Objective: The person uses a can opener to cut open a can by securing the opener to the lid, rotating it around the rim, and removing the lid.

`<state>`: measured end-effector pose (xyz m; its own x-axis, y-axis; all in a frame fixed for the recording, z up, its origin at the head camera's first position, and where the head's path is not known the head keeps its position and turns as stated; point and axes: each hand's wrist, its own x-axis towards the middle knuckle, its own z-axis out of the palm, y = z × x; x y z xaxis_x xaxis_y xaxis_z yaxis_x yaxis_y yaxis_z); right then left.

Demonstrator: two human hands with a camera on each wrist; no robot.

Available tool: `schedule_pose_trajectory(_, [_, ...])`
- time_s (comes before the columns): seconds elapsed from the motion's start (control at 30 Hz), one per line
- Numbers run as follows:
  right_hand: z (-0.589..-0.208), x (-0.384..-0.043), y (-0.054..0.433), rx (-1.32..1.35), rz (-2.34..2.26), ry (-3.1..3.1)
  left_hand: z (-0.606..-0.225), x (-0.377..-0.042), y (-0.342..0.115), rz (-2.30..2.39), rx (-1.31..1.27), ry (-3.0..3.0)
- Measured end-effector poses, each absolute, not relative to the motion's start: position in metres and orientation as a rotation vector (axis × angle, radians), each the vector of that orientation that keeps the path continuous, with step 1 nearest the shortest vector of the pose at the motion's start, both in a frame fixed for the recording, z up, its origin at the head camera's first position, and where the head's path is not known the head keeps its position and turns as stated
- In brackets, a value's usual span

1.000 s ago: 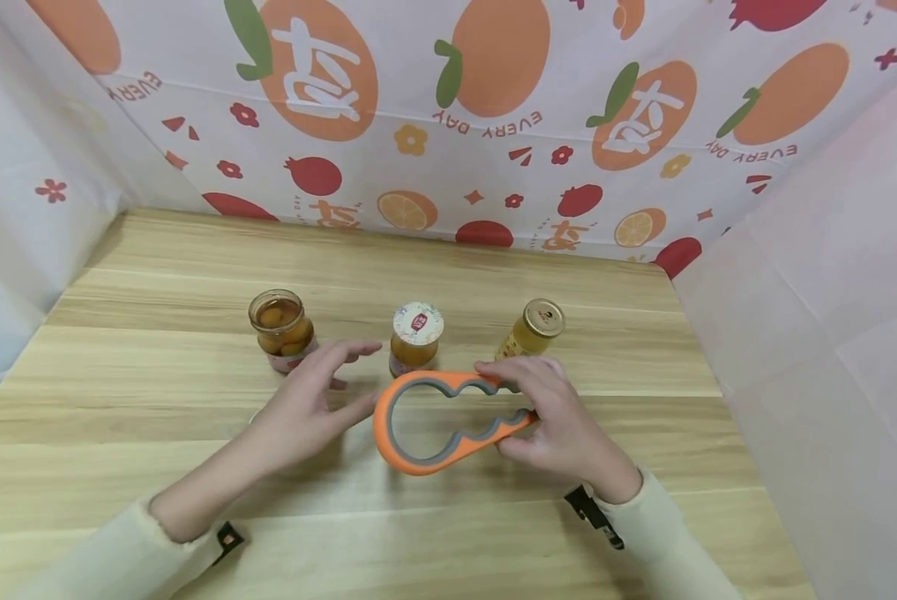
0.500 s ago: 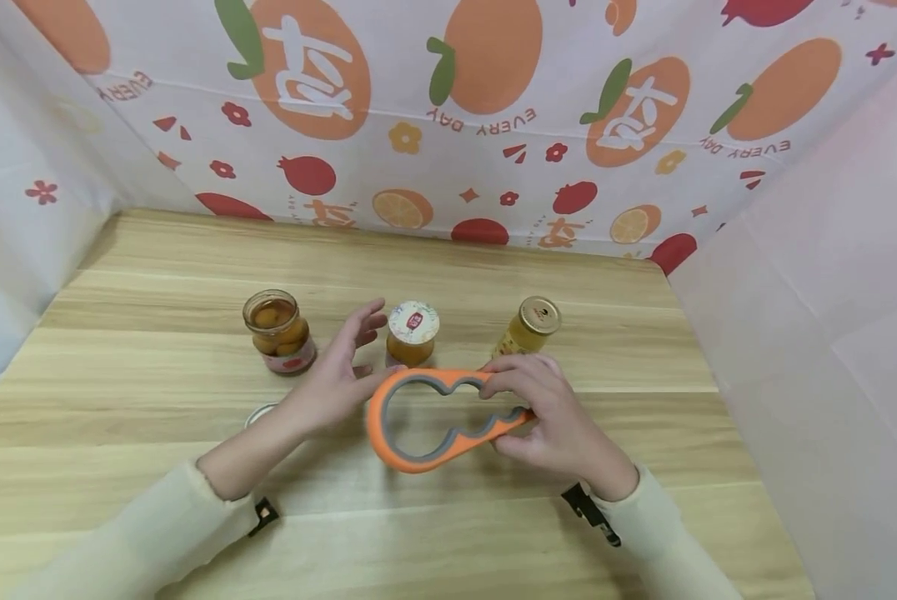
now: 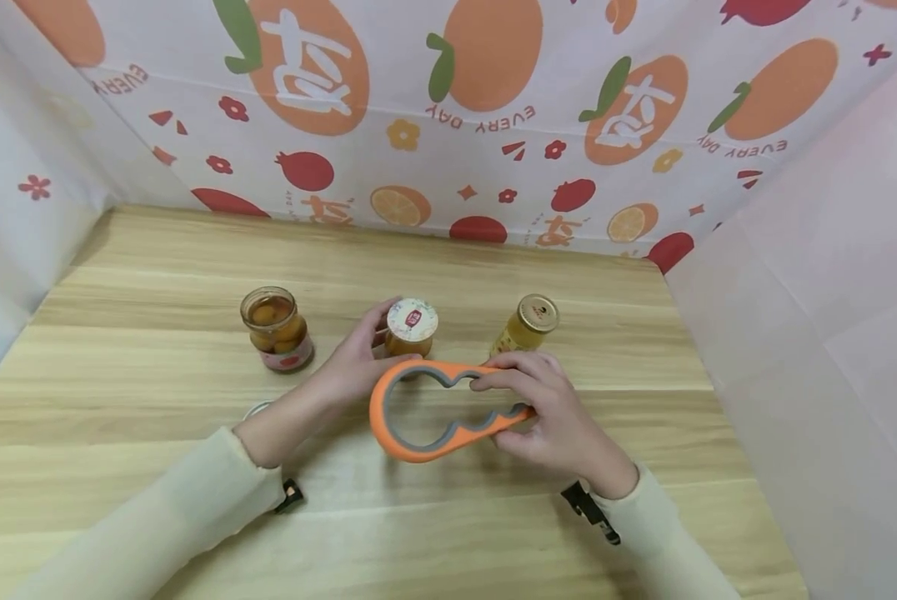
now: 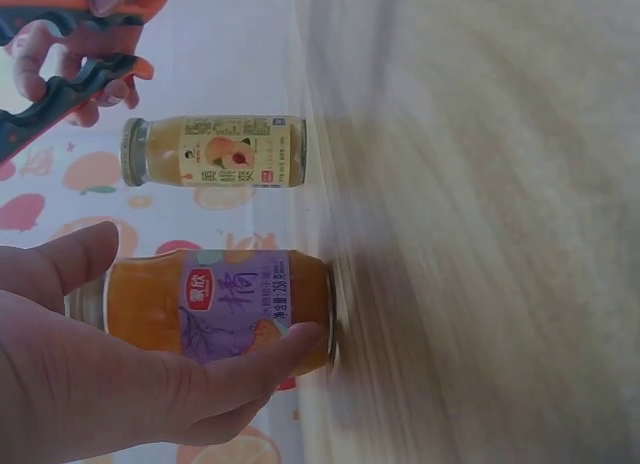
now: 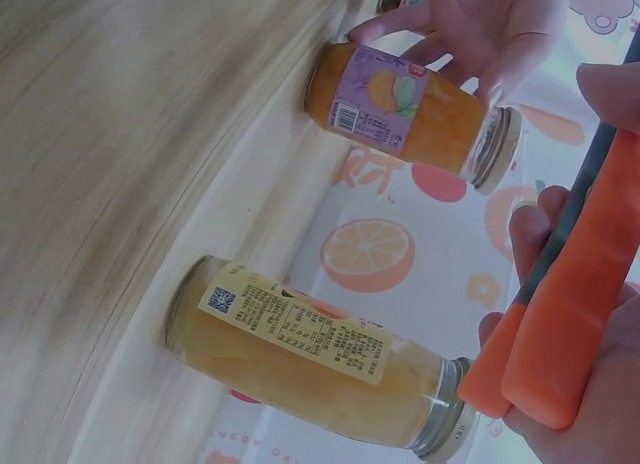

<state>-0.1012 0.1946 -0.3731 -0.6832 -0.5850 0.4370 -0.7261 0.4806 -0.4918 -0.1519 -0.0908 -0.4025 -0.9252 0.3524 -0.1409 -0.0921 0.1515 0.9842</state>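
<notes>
In the head view, my right hand [image 3: 542, 404] grips the orange and grey multi-ring jar opener [image 3: 422, 455] by its handle end, its big loop pointing left. My left hand [image 3: 354, 358] is around the left side of the middle jar [image 3: 413, 321], which has a white patterned lid. The left wrist view shows that jar's purple label [image 4: 235, 304], with straight fingers [image 4: 270, 359] along one side and the thumb near the lid end. Orange contents fill the jar, which stands upright on the table. The opener's loop overlaps the jar's lower front in the head view.
A jar with a gold lid [image 3: 525, 327] and yellow label stands behind my right hand. To the left is a lidless jar [image 3: 276, 329] holding round fruit in liquid. A loose lid [image 3: 257, 408] lies partly hidden by my left forearm. A fruit-print cloth [image 3: 418, 167] hangs behind the table.
My left hand has moved right and forward, from the gap between the jars to the side of the middle jar. The opener stays nearly in place in my right hand.
</notes>
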Motion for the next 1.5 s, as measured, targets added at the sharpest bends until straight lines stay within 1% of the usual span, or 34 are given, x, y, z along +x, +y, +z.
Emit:
schedule_pose_trajectory(0.2, [-0.371, -0.101, 0.193, 1.138, 0.985, -2.515, -0.405, -0.154, -0.089, 1.820, 0.205, 2.055])
schedule_pose_trajectory(0.8, [-0.369, -0.100, 0.189, 1.115, 0.978, -2.566, -0.405, -0.148, -0.096, 1.785, 0.239, 2.018])
schedule_pose_trajectory(1.1, [-0.367, -0.100, 0.187, 1.109, 0.983, -2.562, -0.405, -0.143, -0.097, 1.803, 0.326, 1.989])
schedule_pose_trajectory(1.23, [-0.366, -0.100, 0.187, 1.114, 0.979, -2.558, -0.404, -0.141, -0.096, 1.807, 0.321, 1.971])
schedule_pose_trajectory(1.5, [-0.367, -0.100, 0.188, 1.112, 0.983, -2.559, -0.404, -0.135, -0.095, 1.809, 0.442, 1.913])
